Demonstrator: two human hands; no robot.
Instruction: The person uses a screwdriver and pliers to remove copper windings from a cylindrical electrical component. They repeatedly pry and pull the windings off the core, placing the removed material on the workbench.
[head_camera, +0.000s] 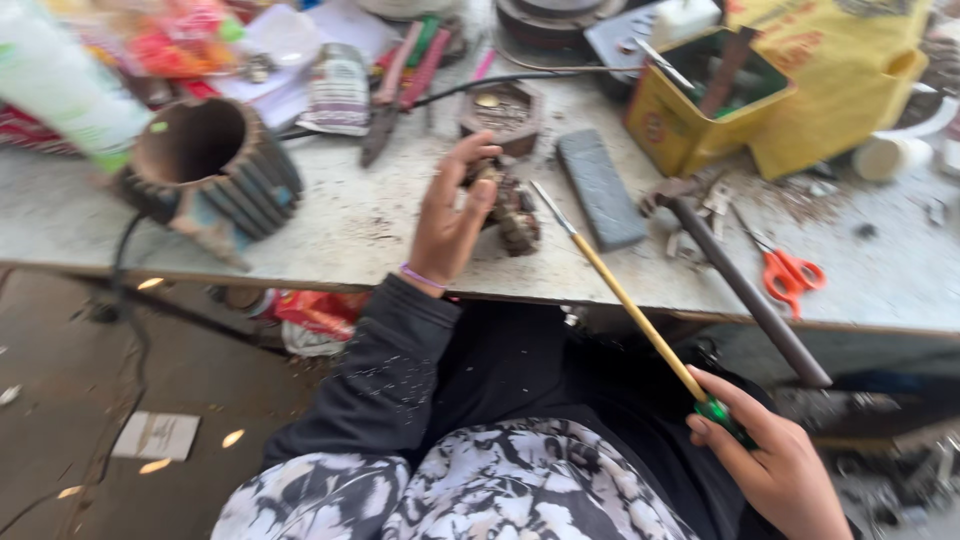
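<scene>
My left hand (450, 215) rests on the workbench and grips a small dark, rusty metal part (512, 212) that lies on the table top. My right hand (775, 465) is low at the front right, below the table edge, closed around the green end of a long yellow-shafted tool (625, 300). The tool's thin metal tip reaches up to the small part beside my left fingers. My dark sleeve and patterned clothing fill the bottom of the view.
A grey ribbed motor housing (215, 165) stands at the left. A grey sharpening block (600, 188), a hammer with a dark handle (745, 290), orange scissors (790, 272) and a yellow tin box (705, 100) lie on the worn table (350, 225). Clutter lines the back edge.
</scene>
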